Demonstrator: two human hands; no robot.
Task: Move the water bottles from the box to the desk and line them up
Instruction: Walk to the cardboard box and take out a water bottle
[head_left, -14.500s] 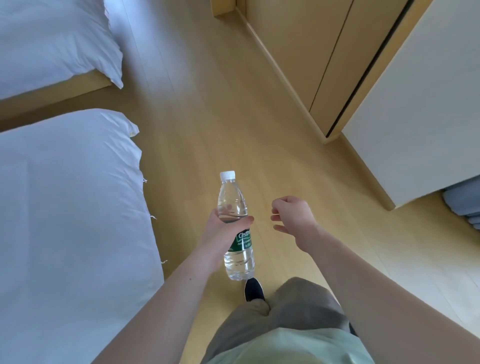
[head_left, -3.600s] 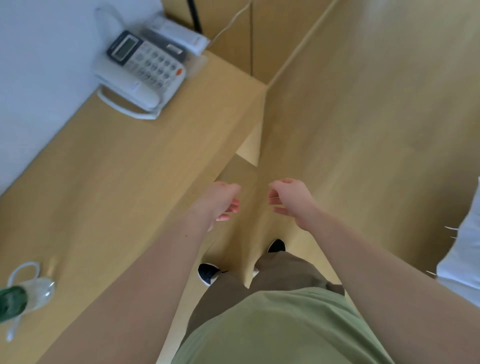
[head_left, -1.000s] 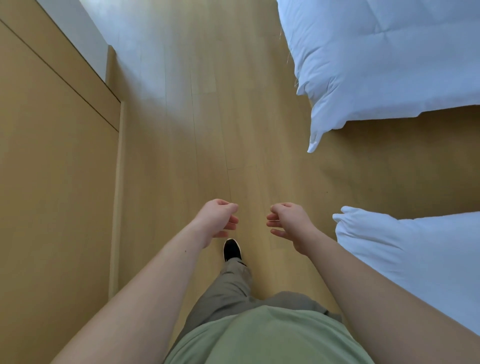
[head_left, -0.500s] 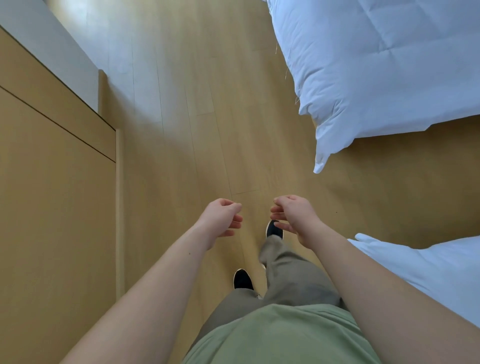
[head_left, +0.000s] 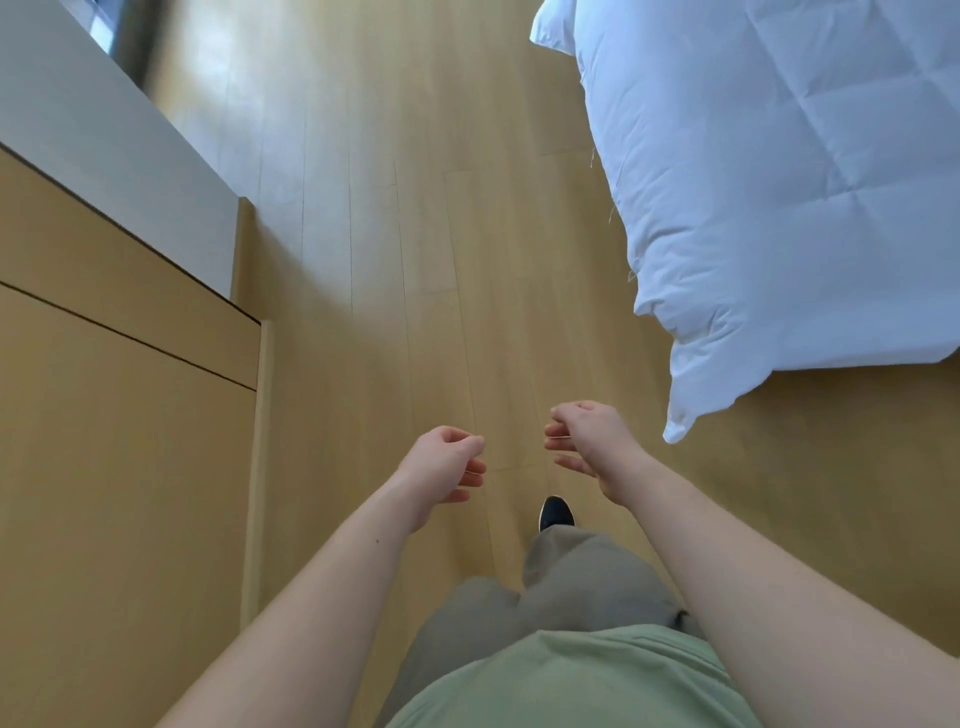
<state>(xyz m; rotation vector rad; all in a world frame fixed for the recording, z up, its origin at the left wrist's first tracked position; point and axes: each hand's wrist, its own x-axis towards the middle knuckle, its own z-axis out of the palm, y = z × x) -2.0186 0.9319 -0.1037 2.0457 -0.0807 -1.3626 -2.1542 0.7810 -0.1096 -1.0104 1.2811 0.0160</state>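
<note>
No water bottle, box or desk shows in the head view. My left hand (head_left: 445, 467) hangs in front of me over the wooden floor, fingers loosely curled, holding nothing. My right hand (head_left: 587, 441) is level with it, a little to the right, also loosely curled and holding nothing. The two hands are a short gap apart.
A wooden cabinet front (head_left: 114, 441) runs along the left, with a white wall (head_left: 104, 135) beyond it. A bed with a white duvet (head_left: 779, 208) fills the upper right. The wooden floor (head_left: 415, 234) stretches ahead between them. One dark shoe (head_left: 556, 512) steps forward.
I have walked forward along the floor. The nearer bed has dropped out of view, and the far bed has come closer. Both hands stay loosely curled and hold nothing.
</note>
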